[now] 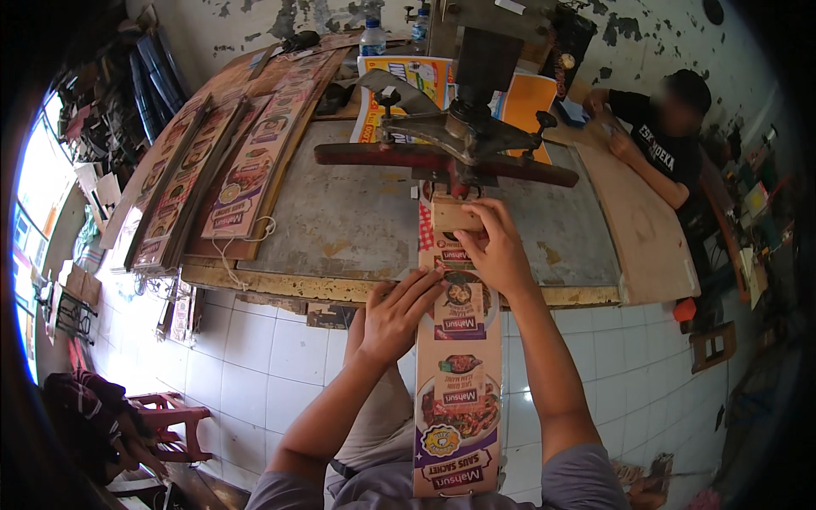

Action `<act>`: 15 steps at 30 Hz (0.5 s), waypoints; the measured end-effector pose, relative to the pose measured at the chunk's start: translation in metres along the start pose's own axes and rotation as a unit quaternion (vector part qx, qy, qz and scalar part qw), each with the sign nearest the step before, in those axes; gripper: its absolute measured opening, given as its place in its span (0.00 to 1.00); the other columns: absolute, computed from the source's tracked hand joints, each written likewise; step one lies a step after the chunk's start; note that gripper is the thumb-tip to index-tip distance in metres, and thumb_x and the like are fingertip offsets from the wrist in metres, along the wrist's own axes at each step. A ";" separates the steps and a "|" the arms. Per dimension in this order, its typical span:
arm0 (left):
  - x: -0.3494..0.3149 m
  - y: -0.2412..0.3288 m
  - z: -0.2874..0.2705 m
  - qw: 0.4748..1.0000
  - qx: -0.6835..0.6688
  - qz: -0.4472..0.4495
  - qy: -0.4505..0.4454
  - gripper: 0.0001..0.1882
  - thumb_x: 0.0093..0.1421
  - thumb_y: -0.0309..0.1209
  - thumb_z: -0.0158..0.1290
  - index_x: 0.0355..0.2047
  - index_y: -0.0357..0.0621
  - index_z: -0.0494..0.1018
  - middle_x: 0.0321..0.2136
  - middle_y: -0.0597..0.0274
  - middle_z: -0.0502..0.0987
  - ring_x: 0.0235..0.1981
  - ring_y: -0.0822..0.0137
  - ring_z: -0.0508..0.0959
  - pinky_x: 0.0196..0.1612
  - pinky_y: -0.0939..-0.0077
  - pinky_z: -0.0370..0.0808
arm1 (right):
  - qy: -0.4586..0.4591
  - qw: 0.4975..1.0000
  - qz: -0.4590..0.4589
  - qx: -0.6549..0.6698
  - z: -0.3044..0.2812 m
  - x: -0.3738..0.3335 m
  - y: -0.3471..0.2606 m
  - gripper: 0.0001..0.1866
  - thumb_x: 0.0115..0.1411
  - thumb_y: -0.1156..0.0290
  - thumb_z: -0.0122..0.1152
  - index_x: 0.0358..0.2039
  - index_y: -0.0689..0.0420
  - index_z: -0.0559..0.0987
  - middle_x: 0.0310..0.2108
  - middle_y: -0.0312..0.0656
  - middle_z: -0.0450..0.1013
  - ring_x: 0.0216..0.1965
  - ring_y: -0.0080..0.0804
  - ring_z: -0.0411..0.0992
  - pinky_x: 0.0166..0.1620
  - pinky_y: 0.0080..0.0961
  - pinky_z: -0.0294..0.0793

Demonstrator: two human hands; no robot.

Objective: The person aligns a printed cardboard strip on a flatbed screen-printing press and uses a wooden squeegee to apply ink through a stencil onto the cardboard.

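A long printed cardboard strip (459, 374), with food pictures and purple bands, runs from beneath a metal press (463, 136) over the table's front edge toward my lap. My right hand (500, 255) pinches a small wooden block (455, 215) between thumb and fingers. The block rests on the strip's far part, just below the press's red crossbar (382, 155). My left hand (393, 319) lies on the strip's left edge at the table front, fingers stretched out; its thumb is hidden.
Stacks of similar printed strips (255, 166) lie on the table's left, with loose string (246, 242). Colourful printed sheets (408, 81) and a water bottle (372, 38) stand behind the press. Another person (659, 136) works at the right. A red stool (170, 425) stands lower left.
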State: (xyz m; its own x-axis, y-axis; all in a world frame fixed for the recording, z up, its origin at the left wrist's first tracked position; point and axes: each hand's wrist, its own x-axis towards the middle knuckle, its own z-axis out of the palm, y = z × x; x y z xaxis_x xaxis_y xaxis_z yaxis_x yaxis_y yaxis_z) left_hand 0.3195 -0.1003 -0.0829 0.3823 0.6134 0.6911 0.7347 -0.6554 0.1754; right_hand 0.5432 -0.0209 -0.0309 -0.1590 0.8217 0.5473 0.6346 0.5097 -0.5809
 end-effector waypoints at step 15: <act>0.002 0.003 0.002 1.000 0.005 -0.003 -0.023 0.23 0.60 0.41 0.63 0.57 0.55 0.81 0.61 0.68 0.83 0.64 0.68 0.81 0.61 0.65 0.66 | 0.066 0.980 0.040 -0.186 0.003 -0.011 0.035 0.42 0.55 0.41 0.79 0.57 0.60 0.78 0.58 0.51 0.73 0.63 0.54 0.70 0.68 0.53 0.62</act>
State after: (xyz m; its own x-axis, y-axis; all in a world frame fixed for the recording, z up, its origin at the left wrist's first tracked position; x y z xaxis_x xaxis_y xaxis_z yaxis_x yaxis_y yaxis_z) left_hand 0.3234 -0.1008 -0.0823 0.4025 0.6368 0.6576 0.7423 -0.6474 0.1725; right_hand 0.5650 -0.0114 -0.0597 -0.0148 0.8024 0.5966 0.8766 0.2974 -0.3782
